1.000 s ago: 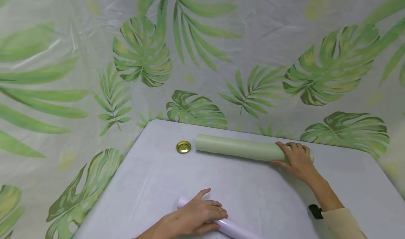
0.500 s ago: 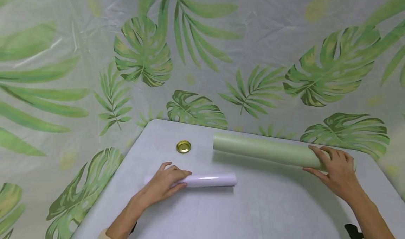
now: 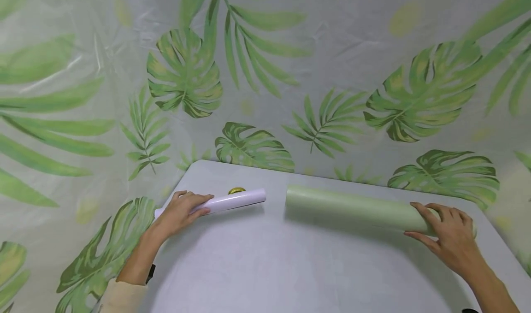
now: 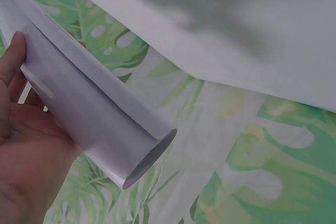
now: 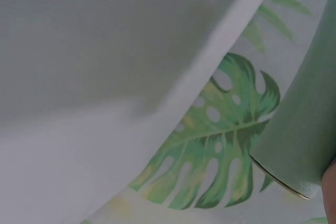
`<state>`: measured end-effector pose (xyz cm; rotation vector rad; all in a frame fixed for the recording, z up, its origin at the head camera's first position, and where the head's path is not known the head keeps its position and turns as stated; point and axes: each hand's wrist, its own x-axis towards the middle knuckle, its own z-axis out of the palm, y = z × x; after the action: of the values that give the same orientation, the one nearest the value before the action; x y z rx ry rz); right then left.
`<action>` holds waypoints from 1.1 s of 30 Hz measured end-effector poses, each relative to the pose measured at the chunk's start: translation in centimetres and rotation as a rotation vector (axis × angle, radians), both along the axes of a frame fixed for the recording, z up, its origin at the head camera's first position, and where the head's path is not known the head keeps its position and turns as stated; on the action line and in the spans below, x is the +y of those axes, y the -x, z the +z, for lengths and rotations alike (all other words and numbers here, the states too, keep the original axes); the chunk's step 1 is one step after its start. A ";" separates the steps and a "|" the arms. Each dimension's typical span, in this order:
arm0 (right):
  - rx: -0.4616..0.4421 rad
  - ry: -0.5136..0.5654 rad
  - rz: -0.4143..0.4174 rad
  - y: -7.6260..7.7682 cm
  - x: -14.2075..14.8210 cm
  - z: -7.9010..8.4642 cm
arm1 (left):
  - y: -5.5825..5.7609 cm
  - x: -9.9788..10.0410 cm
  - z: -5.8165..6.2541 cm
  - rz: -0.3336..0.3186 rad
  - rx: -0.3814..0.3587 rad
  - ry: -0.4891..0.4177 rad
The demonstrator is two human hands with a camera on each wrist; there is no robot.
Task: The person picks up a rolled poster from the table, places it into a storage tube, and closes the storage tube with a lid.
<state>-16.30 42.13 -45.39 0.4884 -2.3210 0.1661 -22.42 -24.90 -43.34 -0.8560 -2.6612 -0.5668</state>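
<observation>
My left hand grips a glossy lilac roll of sheet near its left end, above the table's far left. In the left wrist view the roll shows an overlapping long edge and a hollow end, with the thumb lying along its side. On the right, my right hand grips a longer, thicker pale green roll at its right end, raised over the table. A gap separates the two rolls. Only a fingertip's edge shows beside the green roll in the right wrist view.
A small gold round lid lies on the white table, partly hidden behind the lilac roll. The table's far edge meets a hanging sheet printed with green leaves.
Both rolls have been lifted. My left hand has carried the lilac roll from the near middle to the far left, now partly covering the lid. My right hand has shifted the green roll rightward.
</observation>
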 end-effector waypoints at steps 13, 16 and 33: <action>-0.038 0.012 0.045 0.4 -1.5 -0.9 | 0.8 0.5 -0.5 -0.026 -0.005 -0.033; -0.040 0.011 0.056 0.6 -1.9 -1.1 | 0.9 0.6 -0.7 -0.025 -0.017 -0.023; -0.080 0.014 0.085 1.0 -3.2 -1.5 | 0.8 1.8 -0.9 -0.099 0.004 -0.077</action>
<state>-17.30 38.95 -46.90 0.5837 -2.3759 0.2472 -23.22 -23.13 -44.21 -0.9694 -2.5864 -0.6856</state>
